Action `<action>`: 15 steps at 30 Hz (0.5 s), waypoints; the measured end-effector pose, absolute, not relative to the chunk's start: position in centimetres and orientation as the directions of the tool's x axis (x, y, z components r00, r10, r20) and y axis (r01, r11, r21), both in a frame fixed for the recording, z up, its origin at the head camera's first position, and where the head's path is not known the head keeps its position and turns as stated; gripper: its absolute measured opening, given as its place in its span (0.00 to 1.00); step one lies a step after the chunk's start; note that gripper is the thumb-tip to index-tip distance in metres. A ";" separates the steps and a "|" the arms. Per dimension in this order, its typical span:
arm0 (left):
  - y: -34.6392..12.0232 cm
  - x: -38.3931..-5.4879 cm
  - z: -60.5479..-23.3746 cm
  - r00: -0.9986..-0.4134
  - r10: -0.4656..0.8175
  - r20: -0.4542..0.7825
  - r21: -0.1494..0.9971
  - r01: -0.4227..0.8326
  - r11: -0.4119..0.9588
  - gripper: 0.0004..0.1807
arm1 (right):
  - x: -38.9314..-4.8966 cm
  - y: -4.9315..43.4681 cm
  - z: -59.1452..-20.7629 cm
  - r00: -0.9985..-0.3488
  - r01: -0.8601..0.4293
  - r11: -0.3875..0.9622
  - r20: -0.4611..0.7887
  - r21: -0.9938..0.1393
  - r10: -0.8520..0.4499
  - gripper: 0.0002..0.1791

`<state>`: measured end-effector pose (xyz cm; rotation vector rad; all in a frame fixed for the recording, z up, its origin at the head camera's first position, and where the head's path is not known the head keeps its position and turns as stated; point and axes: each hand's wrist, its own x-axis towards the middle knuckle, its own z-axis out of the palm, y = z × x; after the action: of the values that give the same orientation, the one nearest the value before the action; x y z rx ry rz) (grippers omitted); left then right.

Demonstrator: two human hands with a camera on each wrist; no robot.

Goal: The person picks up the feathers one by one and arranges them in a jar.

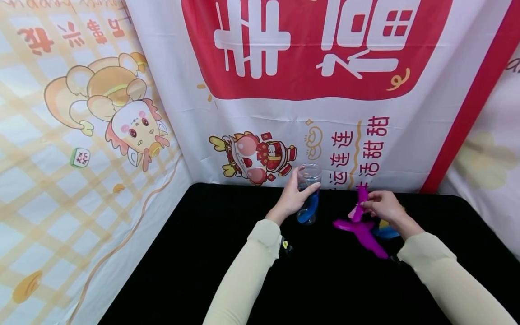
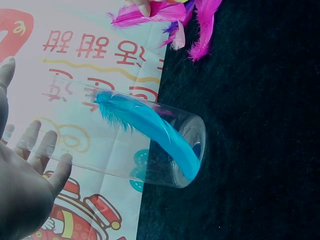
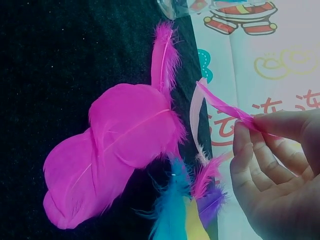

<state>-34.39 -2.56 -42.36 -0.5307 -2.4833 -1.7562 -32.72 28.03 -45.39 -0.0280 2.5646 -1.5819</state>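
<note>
Black table (image 1: pixel 317 280) (mixed-colour feathers (image 1: pixel 367 237) atop)

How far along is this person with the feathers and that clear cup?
Done, it seems: a blue feather sits inside the clear cup, which the left hand grips. In hand: the right hand pinches a magenta feather outside it. Probably left, if meant for the cup: loose ones including other magenta feathers, another blue feather, a yellow feather and a purple feather.

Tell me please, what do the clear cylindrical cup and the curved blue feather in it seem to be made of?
Clear cylindrical cup: glass or hard plastic, smooth, glossy; the white printed backdrop shows through. I cannot tell which.
Curved blue feather: probably real feather, dyed, with a soft sheen; fine loose barbs fringe one end.
</note>
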 end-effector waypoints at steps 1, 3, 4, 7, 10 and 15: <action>-2.6 -34.4 -42.4 -0.939 0.246 0.240 0.905 0.309 0.292 0.41 | -32.7 28.0 -45.3 -0.992 0.051 0.451 -0.098 -0.891 -0.083 0.16; -2.6 -34.4 -42.4 -0.938 0.248 0.241 0.907 0.309 0.287 0.41 | -32.7 28.0 -45.3 -0.992 0.050 0.450 -0.097 -0.892 -0.083 0.16; -2.6 -34.4 -42.4 -0.938 0.249 0.241 0.908 0.309 0.284 0.41 | -32.7 27.9 -45.2 -0.992 0.050 0.448 -0.097 -0.893 -0.082 0.16; -2.6 -34.4 -42.4 -0.938 0.251 0.241 0.909 0.309 0.281 0.41 | -32.6 27.9 -45.2 -0.992 0.044 0.445 -0.092 -0.895 -0.086 0.16; -2.6 -34.3 -42.3 -0.938 0.253 0.236 0.908 0.306 0.286 0.41 | -32.6 27.9 -45.1 -0.992 0.039 0.436 -0.087 -0.899 -0.090 0.15; -2.6 -34.2 -42.2 -0.940 0.253 0.230 0.908 0.301 0.292 0.41 | -32.6 27.8 -45.1 -0.992 0.030 0.424 -0.079 -0.905 -0.100 0.14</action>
<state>-34.24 -2.64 -42.24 -0.5335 -2.4913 -1.7651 -32.60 27.81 -45.12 -0.0627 2.5466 -1.6236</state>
